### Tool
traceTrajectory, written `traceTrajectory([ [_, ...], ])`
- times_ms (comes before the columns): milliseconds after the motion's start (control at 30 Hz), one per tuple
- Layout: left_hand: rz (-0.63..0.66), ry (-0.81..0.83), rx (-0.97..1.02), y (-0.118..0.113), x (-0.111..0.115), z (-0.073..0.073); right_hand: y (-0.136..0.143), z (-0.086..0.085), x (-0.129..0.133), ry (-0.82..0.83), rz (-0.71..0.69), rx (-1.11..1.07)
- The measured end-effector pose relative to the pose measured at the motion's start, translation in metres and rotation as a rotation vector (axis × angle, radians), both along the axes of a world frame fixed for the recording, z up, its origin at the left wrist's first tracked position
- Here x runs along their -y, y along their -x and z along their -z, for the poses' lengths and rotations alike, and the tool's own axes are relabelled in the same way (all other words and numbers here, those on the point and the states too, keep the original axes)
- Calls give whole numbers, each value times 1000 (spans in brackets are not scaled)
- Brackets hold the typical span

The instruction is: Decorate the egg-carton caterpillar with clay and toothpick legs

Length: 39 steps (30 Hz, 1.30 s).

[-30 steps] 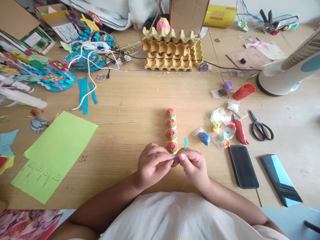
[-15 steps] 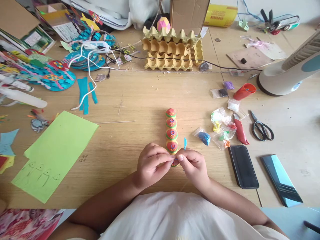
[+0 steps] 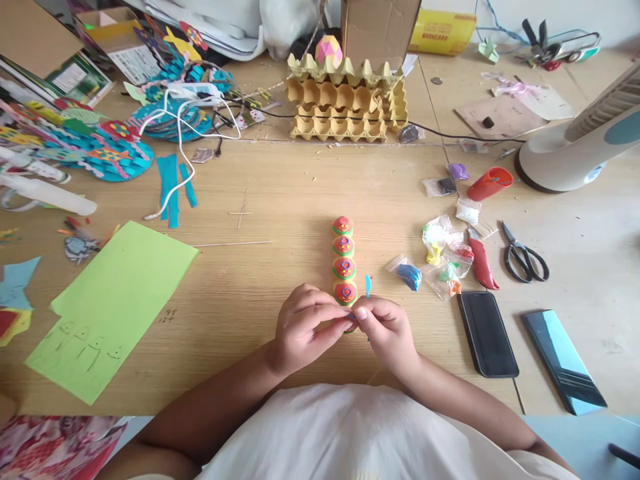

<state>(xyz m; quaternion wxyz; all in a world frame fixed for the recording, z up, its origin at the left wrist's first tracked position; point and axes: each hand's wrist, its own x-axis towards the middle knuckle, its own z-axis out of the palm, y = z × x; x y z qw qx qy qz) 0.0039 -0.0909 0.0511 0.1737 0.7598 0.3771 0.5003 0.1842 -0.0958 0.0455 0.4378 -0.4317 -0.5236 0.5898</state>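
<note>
A row of red, green and yellow decorated mounds runs toward me on the wooden table, the nearest one mostly hidden behind my fingers. Over that near end my left hand and my right hand meet at the fingertips. Both are closed in a pinch around a tiny bluish piece, too small to make out well. A blue plastic tool sticks up beside my right fingers, its lower part hidden by that hand.
Right of the row lie bagged clay, a red-handled knife, scissors and a phone. Green paper is at left. Egg cartons stand behind; a red cup is at right.
My hands have barely moved and still meet at the fingertips. The blue tool's top has tilted slightly left, and a small reddish bit now shows beside it.
</note>
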Motion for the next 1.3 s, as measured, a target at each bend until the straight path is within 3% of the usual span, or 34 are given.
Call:
traceTrajectory([
  [967, 18, 55, 9, 1, 0, -2, -2, 5, -2, 60, -58, -43],
  [1300, 36, 60, 46, 1, 0, 3, -1, 8, -4, 39, -153, -158],
])
